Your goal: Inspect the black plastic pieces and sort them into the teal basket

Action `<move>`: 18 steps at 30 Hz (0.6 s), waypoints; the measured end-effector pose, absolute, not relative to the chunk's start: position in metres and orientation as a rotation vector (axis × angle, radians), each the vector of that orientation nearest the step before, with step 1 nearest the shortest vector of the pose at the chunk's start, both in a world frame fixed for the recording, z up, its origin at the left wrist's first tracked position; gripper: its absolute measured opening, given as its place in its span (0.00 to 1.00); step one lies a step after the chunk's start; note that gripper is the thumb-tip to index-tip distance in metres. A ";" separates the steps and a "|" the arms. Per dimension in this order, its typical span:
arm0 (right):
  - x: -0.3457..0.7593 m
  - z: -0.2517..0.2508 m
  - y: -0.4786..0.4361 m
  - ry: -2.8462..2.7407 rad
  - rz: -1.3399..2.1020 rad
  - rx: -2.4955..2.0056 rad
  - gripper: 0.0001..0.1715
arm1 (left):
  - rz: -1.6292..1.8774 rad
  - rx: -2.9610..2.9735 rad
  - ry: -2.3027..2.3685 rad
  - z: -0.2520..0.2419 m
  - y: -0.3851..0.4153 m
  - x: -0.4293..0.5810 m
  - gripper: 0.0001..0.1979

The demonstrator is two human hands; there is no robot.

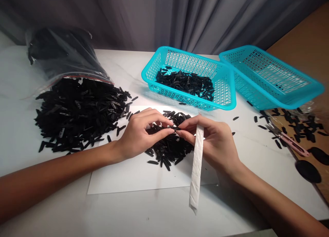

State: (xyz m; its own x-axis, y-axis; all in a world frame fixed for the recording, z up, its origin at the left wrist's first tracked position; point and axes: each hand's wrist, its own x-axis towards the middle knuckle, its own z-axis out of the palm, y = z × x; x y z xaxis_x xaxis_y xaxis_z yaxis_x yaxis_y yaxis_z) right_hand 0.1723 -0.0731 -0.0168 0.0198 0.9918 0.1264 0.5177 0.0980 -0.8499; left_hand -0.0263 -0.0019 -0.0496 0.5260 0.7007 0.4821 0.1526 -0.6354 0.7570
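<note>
My left hand (144,131) and my right hand (214,135) meet over a pile of small black strips (166,151). Between them, both sets of thumb and fingertips pinch one slim black strip (175,128). A long, flat, white wrapped strip (196,172) hangs down from my right hand, tucked at its upper end among the fingers. Under the pile lies a white sheet of paper (115,180). Part of the pile is hidden by my hands.
A clear plastic bag (69,55) spills a large heap of black strips (79,117) at left. One turquoise basket (189,101) holds black strips; another turquoise basket (272,93) stands right of it. Pink-handled scissors (293,144), scattered strips and black oval pads (307,171) lie at right.
</note>
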 end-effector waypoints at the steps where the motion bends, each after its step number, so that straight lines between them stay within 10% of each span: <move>1: 0.172 -0.017 -0.073 -1.602 0.773 -1.522 0.04 | 1.062 2.105 0.693 -0.050 -0.002 -0.026 0.04; 18: 0.171 -0.021 -0.072 -1.665 0.817 -1.509 0.04 | 1.060 2.149 0.711 -0.050 -0.002 -0.026 0.02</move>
State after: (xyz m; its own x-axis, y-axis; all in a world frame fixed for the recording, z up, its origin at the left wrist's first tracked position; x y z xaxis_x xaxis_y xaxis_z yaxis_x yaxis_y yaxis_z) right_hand 0.1714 -0.0720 -0.0209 -0.0416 0.9940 0.1016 0.5277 0.1082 -0.8425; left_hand -0.0258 -0.0021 -0.0497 0.5301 0.6946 0.4864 0.1863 -0.6550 0.7323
